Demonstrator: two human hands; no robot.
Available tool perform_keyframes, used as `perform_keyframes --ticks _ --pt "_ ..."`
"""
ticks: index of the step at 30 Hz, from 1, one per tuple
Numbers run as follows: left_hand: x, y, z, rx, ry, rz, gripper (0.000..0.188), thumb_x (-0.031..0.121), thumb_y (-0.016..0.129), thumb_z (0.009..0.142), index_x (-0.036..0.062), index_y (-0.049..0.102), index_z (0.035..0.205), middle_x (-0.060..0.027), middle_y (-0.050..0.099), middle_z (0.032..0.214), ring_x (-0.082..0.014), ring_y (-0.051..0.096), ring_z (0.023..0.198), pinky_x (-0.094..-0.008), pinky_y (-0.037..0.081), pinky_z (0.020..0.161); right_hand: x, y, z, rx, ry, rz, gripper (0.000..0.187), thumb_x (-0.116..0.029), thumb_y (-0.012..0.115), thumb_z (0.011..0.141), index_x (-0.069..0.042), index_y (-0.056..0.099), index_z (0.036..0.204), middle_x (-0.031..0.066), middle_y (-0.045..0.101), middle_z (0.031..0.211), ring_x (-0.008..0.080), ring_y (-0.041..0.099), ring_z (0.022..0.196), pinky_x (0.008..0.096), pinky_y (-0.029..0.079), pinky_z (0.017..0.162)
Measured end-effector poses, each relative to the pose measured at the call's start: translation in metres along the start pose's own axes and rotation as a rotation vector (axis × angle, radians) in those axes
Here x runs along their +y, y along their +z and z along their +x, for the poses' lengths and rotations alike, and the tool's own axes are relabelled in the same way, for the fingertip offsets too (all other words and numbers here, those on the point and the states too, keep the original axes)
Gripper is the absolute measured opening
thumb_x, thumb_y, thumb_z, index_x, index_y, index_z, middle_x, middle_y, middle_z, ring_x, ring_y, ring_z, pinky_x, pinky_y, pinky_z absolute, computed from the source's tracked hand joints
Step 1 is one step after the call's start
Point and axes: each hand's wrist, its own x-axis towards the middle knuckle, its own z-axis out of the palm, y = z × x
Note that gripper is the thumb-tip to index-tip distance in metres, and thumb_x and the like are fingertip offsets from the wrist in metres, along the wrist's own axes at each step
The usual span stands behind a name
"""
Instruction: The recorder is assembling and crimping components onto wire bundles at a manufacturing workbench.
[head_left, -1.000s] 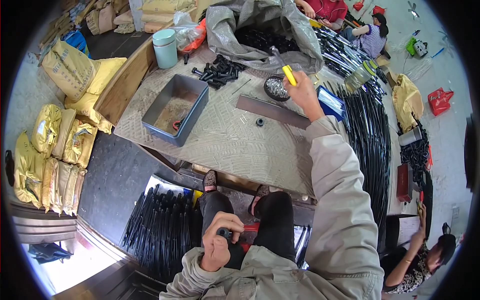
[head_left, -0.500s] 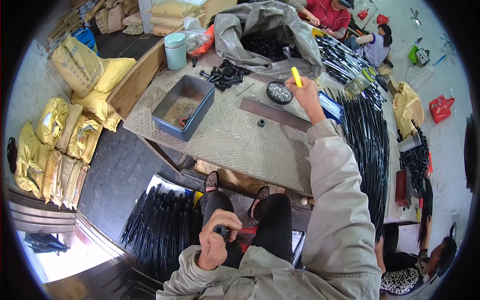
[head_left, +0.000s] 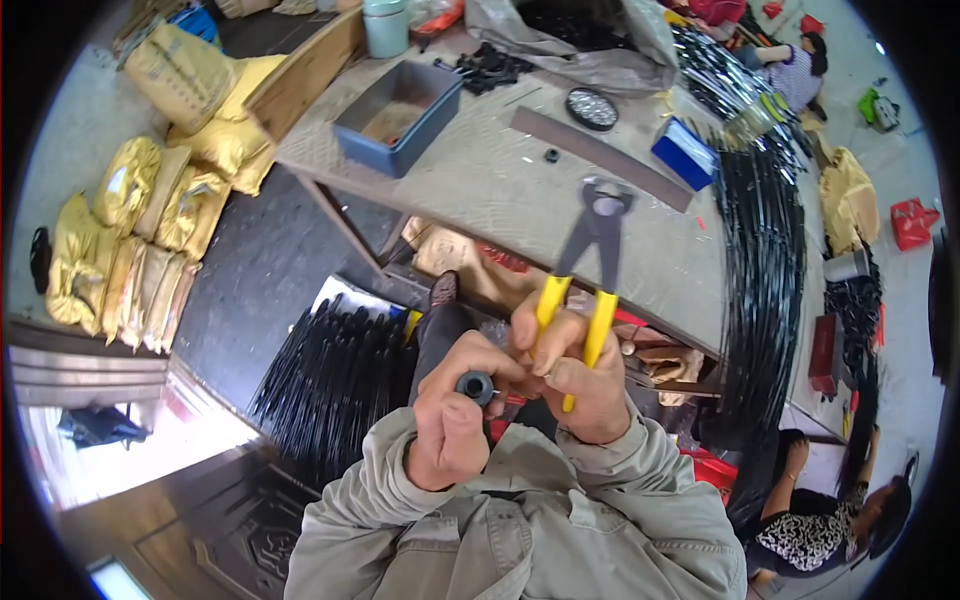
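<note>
My left hand (head_left: 440,420) is closed round a short black hollow cylinder (head_left: 474,388), its open end facing up at me. Pincers (head_left: 606,232) with yellow handles lie across my right hand (head_left: 590,395), jaws pointing away over the bench edge. The right thumb and fingertips come together beside the left fingers, close to the cylinder; anything small pinched there is too small to make out. Beyond the pincers, a round black dish (head_left: 591,109) of small shiny metal pieces stands on the bench (head_left: 460,220), near a flat metal bar (head_left: 600,157) and a small black ring (head_left: 551,156).
A blue-grey bin (head_left: 398,118) and black bolt-like parts (head_left: 490,68) sit on the bench's left, a blue box (head_left: 685,153) on its right. Long black rods (head_left: 762,270) hang over the right side. Another rod bundle (head_left: 335,390) stands left of my legs. Two people are nearby on the right.
My right hand has come back from the metal-piece dish to my left hand, bringing the pincers along. The left hand still holds the black cylinder. The view has shifted.
</note>
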Motion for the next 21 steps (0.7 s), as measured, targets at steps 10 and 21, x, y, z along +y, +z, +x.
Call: perform_keyframes --ticks 10,21 --pt "0.004 0.001 -0.024 0.042 0.134 -0.014 0.055 0.044 0.031 0.094 -0.0068 0.052 0.090 -0.0119 0.054 0.077 -0.0130 0.046 0.063 -0.0247 0.037 0.055 -0.005 0.017 -0.015 0.041 -0.285 -0.534 0.012 -0.006 0.068 0.071 -0.002 0.058 0.077 0.0125 0.051 0.094 0.0178 0.052 0.075 0.0247 0.043 0.062" --pt "-0.004 0.018 -0.010 0.012 0.088 -0.093 0.048 0.037 0.033 0.095 -0.0069 0.051 0.100 -0.0096 0.052 0.080 -0.0103 0.043 0.061 -0.0229 0.036 0.054 -0.031 0.002 -0.005 0.036 -0.658 -1.216 0.012 0.000 0.064 0.073 -0.002 0.055 0.082 0.0100 0.055 0.084 0.0180 0.056 0.071 0.0271 0.045 0.062"
